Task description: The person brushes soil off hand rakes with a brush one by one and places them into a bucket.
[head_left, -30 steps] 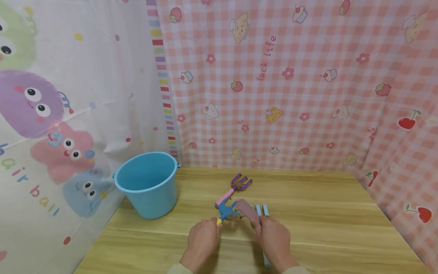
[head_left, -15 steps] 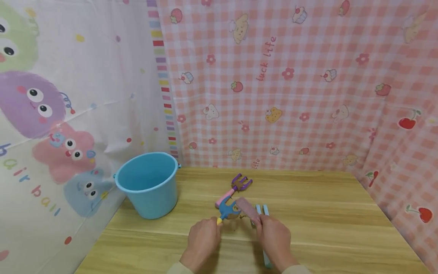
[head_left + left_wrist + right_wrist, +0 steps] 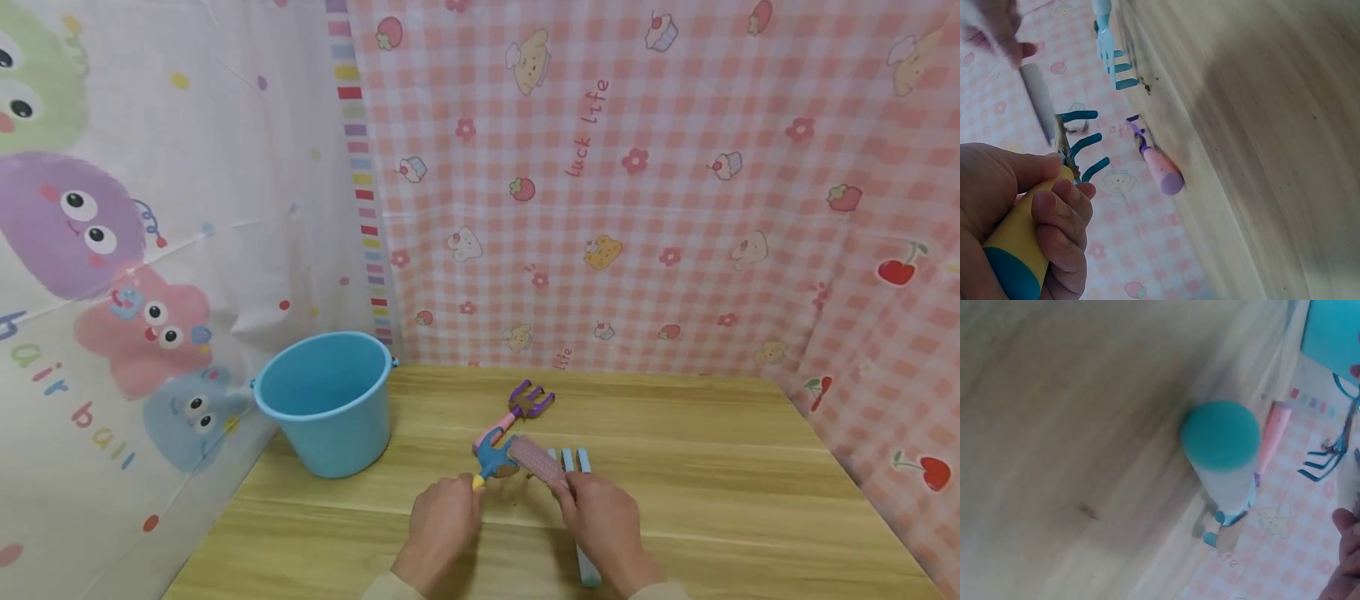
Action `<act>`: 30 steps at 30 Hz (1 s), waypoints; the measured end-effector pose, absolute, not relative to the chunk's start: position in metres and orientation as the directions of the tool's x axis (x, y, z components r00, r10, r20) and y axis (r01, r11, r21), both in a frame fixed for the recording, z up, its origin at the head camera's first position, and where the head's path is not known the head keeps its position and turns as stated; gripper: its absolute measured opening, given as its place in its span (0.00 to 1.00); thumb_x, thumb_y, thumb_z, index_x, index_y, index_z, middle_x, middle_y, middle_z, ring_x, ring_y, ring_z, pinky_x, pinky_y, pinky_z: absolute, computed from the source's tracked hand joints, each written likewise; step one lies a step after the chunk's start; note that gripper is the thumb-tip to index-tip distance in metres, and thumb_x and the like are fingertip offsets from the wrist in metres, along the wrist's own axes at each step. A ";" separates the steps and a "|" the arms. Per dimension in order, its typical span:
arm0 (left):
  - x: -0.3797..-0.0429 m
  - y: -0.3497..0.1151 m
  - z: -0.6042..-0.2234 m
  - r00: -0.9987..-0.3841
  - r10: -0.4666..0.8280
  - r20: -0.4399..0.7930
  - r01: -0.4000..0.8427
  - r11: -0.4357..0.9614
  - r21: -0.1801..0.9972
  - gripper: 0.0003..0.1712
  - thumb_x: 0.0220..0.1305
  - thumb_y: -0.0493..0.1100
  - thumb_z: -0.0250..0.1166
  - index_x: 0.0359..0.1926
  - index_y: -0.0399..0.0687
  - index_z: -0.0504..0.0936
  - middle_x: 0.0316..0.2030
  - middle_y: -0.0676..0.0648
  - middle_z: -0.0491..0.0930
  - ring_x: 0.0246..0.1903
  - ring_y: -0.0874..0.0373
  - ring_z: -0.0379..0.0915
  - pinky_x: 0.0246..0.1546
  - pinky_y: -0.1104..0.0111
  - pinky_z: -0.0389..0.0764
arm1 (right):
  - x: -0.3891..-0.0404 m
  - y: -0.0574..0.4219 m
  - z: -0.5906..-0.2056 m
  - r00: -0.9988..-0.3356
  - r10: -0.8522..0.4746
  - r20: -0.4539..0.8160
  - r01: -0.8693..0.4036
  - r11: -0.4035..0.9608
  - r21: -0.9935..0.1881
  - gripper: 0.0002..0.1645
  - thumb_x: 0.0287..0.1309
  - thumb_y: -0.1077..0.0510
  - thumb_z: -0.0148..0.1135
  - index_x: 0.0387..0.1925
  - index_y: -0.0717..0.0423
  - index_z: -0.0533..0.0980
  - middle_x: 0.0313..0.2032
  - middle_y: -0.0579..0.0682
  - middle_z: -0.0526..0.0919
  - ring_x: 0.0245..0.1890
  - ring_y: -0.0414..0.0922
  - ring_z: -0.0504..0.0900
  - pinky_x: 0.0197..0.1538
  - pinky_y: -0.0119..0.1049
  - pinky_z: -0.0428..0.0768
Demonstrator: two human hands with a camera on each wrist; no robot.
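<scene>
My left hand grips the yellow handle of a small garden rake, its blue tines soiled with brown dirt. In my right hand I pinch a flat, pinkish-grey pad with a bumpy texture; its exact kind cannot be told. The pad's far end lies against the blue rake head in the head view. Beneath my right hand a light-blue rake lies on the table, partly hidden. Just beyond the blue head lies a purple rake with a pink handle and dirt on its tines.
A light-blue bucket stands at the left on the wooden table. Dirt crumbs lie near the rakes. Printed cloths hang at the back, left and right, including a pink checked curtain.
The pad's tip has shifted a little left, from beside the blue tines onto the rake head. Both hands keep their holds, and the other rakes and bucket stay put.
</scene>
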State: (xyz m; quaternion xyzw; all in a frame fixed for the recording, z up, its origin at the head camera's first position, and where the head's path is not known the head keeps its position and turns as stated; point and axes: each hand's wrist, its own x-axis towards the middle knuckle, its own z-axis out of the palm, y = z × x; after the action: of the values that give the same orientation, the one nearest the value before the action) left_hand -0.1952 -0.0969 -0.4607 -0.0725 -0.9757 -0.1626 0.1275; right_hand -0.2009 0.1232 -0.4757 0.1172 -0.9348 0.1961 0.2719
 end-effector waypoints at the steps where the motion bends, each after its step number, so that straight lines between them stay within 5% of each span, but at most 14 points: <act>1: -0.195 -0.097 -0.460 -0.958 0.101 0.268 0.183 0.936 0.302 0.13 0.66 0.46 0.65 0.27 0.45 0.76 0.16 0.49 0.71 0.17 0.53 0.70 0.17 0.60 0.70 | -0.201 0.123 -0.476 -0.821 -0.114 0.560 -0.328 0.897 -0.297 0.14 0.58 0.49 0.70 0.22 0.49 0.78 0.17 0.43 0.76 0.14 0.39 0.71 0.15 0.36 0.66; 14: -0.193 -0.095 -0.460 -0.969 0.112 0.222 0.182 0.928 0.325 0.13 0.67 0.48 0.64 0.29 0.45 0.77 0.16 0.51 0.68 0.17 0.56 0.67 0.17 0.61 0.68 | -0.208 0.128 -0.477 -0.854 -0.081 0.514 -0.271 0.912 -0.308 0.13 0.60 0.49 0.68 0.27 0.53 0.82 0.20 0.45 0.80 0.15 0.38 0.73 0.17 0.35 0.69; 24: -0.192 -0.097 -0.461 -0.953 0.119 0.277 0.206 0.929 0.308 0.13 0.66 0.47 0.65 0.28 0.45 0.77 0.16 0.50 0.69 0.16 0.55 0.68 0.17 0.61 0.69 | -0.204 0.123 -0.478 -0.823 -0.120 0.555 -0.313 0.911 -0.268 0.20 0.58 0.50 0.70 0.17 0.47 0.71 0.14 0.42 0.71 0.12 0.38 0.66 0.14 0.35 0.65; 30: -0.190 -0.096 -0.461 -0.959 0.131 0.252 0.206 0.930 0.304 0.14 0.67 0.47 0.64 0.28 0.45 0.76 0.16 0.51 0.68 0.17 0.57 0.67 0.17 0.62 0.69 | -0.212 0.127 -0.480 -0.860 -0.097 0.502 -0.270 0.920 -0.285 0.17 0.60 0.49 0.69 0.19 0.49 0.76 0.15 0.43 0.74 0.13 0.38 0.68 0.15 0.37 0.66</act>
State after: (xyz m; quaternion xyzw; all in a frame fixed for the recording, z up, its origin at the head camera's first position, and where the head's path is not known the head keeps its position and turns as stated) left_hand -0.1903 -0.0958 -0.4611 -0.0863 -0.9757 -0.1659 0.1143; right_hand -0.2125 0.1272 -0.4803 0.0966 -0.9481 0.1756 0.2467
